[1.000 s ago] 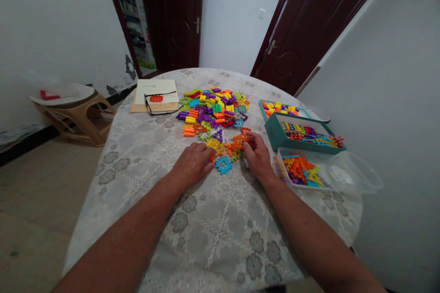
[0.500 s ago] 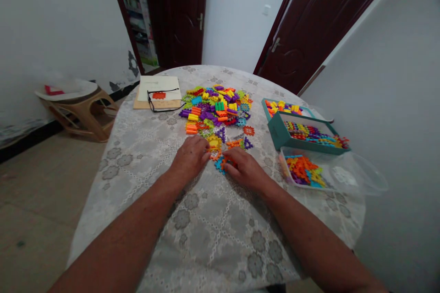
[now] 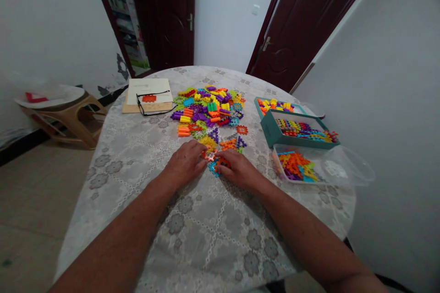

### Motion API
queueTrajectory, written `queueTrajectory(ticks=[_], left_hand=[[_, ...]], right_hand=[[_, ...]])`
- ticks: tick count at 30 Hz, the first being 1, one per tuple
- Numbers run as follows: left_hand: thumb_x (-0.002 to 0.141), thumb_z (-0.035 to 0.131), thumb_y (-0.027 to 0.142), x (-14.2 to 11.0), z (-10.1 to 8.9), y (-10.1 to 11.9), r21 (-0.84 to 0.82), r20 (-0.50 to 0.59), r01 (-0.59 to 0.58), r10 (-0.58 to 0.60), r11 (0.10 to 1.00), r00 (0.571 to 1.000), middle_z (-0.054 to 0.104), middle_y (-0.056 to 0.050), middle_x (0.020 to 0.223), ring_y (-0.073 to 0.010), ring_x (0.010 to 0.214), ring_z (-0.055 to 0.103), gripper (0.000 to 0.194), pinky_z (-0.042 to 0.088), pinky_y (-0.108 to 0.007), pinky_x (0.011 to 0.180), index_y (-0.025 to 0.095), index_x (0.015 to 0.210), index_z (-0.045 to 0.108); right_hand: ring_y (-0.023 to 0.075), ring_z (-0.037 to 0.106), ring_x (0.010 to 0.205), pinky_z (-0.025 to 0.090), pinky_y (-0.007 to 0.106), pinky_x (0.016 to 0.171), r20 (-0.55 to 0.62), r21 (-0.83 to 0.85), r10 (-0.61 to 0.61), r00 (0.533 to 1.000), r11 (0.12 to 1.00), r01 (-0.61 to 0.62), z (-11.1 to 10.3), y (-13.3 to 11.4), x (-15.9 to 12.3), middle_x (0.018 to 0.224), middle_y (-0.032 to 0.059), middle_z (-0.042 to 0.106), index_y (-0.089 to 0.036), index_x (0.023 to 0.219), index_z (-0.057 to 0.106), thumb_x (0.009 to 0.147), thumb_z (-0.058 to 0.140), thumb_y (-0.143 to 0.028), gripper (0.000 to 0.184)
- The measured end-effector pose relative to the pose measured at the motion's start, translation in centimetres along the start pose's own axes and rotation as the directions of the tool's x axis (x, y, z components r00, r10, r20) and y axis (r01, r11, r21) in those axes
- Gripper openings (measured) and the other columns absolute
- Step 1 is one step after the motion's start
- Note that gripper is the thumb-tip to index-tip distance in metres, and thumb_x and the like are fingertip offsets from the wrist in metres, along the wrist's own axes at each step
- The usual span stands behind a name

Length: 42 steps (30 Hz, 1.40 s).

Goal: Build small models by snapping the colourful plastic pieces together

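Flanking one orange piece (image 3: 209,154) and one blue piece (image 3: 213,168): two hands (image 3: 186,163) (image 3: 239,170), slightly apart, grip unclear

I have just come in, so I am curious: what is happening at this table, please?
A person's left hand and right hand are close together at orange toothed pieces on a cloth-covered table; the grip is unclear. A blue piece shows beside the right hand. Beyond them lies a colourful heap of pieces; a teal box and a clear box hold more on the right.
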<state>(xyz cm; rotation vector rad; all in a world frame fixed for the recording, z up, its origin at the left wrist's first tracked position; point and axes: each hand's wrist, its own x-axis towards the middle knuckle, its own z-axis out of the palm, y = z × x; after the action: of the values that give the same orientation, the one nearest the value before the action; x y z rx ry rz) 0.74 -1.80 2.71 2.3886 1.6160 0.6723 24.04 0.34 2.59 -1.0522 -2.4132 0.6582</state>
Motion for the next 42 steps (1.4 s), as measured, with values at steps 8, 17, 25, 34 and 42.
queueTrajectory(ticks=[8,17,25,34,42], left_hand=[[0.093,0.064,0.031,0.0,-0.1,0.1,0.029,0.075,0.003,-0.005,1.0,0.997,0.068,-0.012,0.12,-0.0278,0.115,0.06,0.03,0.047,-0.043,0.104,0.021,0.121,0.068],[0.091,0.068,0.032,-0.1,-0.3,0.2,0.056,0.12,-0.006,-0.001,0.998,0.993,0.068,-0.012,0.119,-0.0293,0.114,0.058,0.033,0.046,-0.043,0.103,0.021,0.122,0.069],[0.09,0.068,0.031,-0.2,-0.3,0.3,0.075,0.134,0.007,-0.017,0.997,0.991,0.066,-0.011,0.118,-0.0288,0.112,0.057,0.033,0.045,-0.042,0.102,0.023,0.121,0.068],[0.089,0.068,0.029,-0.3,-0.6,0.8,-0.053,0.098,0.041,-0.035,0.998,0.995,0.069,-0.011,0.113,-0.0282,0.11,0.061,0.029,0.048,-0.043,0.1,0.022,0.116,0.071],[0.088,0.065,0.026,-0.4,-1.7,2.0,-0.446,0.235,0.153,-0.05,0.882,0.971,0.077,-0.004,0.108,-0.0194,0.088,0.068,0.042,0.052,-0.033,0.082,0.027,0.13,0.067]], right_hand=[[0.023,0.061,0.105,0.047,0.035,0.091,0.032,-0.117,0.057,0.998,0.992,-0.053,0.4,-0.6,-0.3,0.114,0.009,0.064,-0.023,0.127,0.067,0.096,0.07,-0.038,0.034],[0.0208,0.06,0.096,0.045,0.033,0.085,0.076,-0.047,0.074,0.994,0.996,-0.071,-0.4,-0.5,-0.3,0.105,0.0058,0.064,-0.02,0.109,0.067,0.088,0.078,-0.032,0.027],[0.0237,0.061,0.104,0.046,0.036,0.089,0.101,0.013,0.033,0.994,0.999,-0.034,-1.0,-0.7,-0.5,0.113,0.0075,0.066,-0.024,0.118,0.065,0.085,0.079,-0.028,0.036],[0.0156,0.051,0.073,0.036,0.026,0.065,0.085,0.107,0.107,0.991,0.987,-0.116,-1.3,-0.6,-0.7,0.081,-0.0029,0.059,-0.023,0.087,0.059,0.082,0.076,-0.03,0.02],[0.0208,0.065,0.099,0.048,0.033,0.089,-0.051,0.25,0.006,0.999,0.968,0.007,0.1,-1.4,-0.1,0.11,0.0045,0.072,-0.024,0.116,0.068,0.09,0.071,-0.028,0.027]])
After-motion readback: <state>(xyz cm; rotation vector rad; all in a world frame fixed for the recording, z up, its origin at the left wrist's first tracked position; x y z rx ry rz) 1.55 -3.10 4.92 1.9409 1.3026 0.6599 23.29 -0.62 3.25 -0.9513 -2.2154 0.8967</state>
